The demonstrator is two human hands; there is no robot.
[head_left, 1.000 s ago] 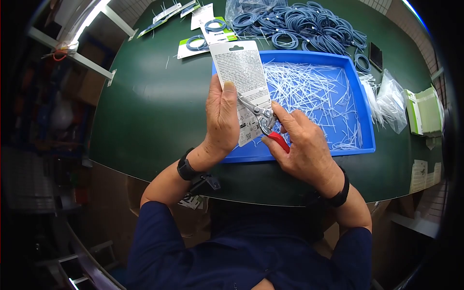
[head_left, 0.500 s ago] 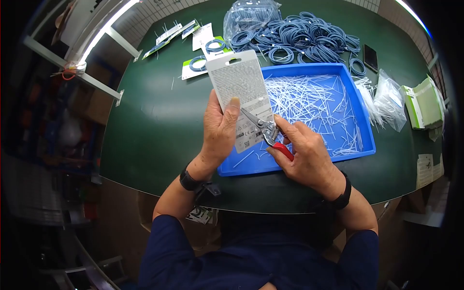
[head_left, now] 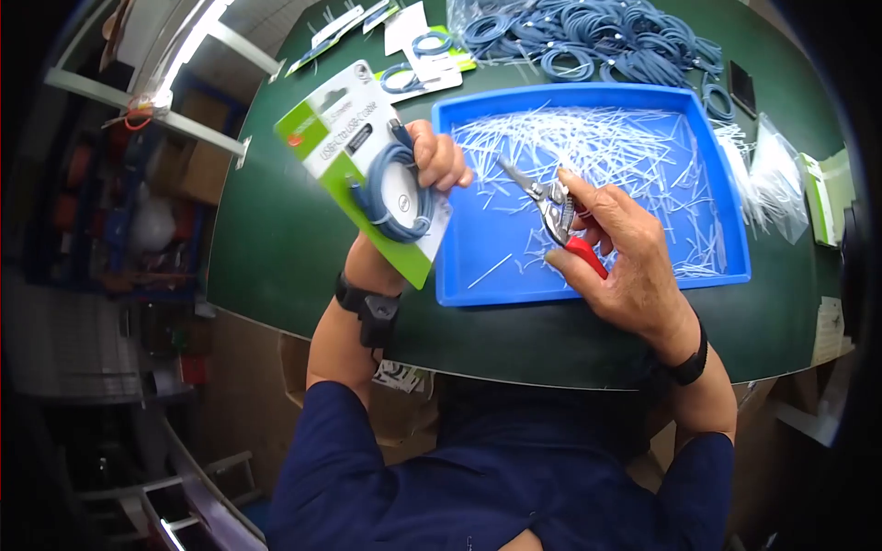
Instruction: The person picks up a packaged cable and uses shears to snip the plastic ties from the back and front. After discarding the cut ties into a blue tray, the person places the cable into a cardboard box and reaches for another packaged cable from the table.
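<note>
Card (head_left: 367, 165) in the left hand (head_left: 437, 156), snips (head_left: 554, 204) in the right hand (head_left: 627, 259).

The card, green-edged with a blue cable (head_left: 397, 197) coiled on its face, is held tilted above the table (head_left: 276, 220), just left of the tray (head_left: 478, 296); the left fingers are closed on its upper right edge. The right hand hovers over the tray, fingers wrapped around the snips' red handles, blades pointing up-left above the white ties (head_left: 634, 147). More coils (head_left: 588, 32) are piled behind the tray.
</note>
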